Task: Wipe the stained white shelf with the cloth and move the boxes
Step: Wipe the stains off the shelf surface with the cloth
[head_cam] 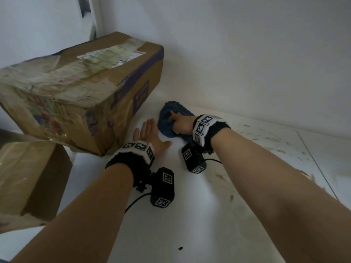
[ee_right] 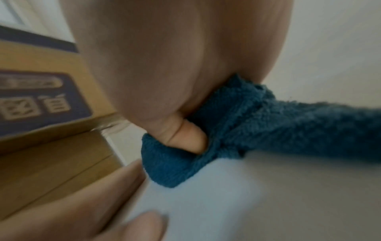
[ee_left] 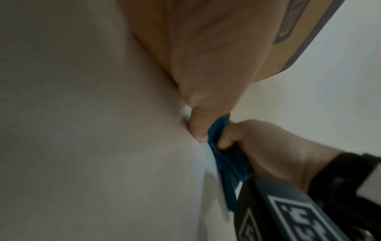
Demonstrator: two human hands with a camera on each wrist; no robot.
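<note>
A blue fluffy cloth (head_cam: 168, 120) lies bunched on the white shelf (head_cam: 199, 215) near its back wall. My right hand (head_cam: 177, 121) grips it, thumb dug into a fold, as the right wrist view shows on the cloth (ee_right: 268, 124). My left hand (head_cam: 149, 133) lies flat on the shelf with straight fingers, just left of the cloth and beside the large taped cardboard box (head_cam: 76, 88). That box stands tilted at the back left. In the left wrist view the left hand (ee_left: 198, 128) touches the shelf next to the cloth (ee_left: 228, 164).
A second cardboard box (head_cam: 28, 179) sits at the front left, partly under the large one. Brown stains (head_cam: 269, 141) cover the right part of the shelf. A small dark speck (head_cam: 180, 248) lies near the front. White walls close the back and left.
</note>
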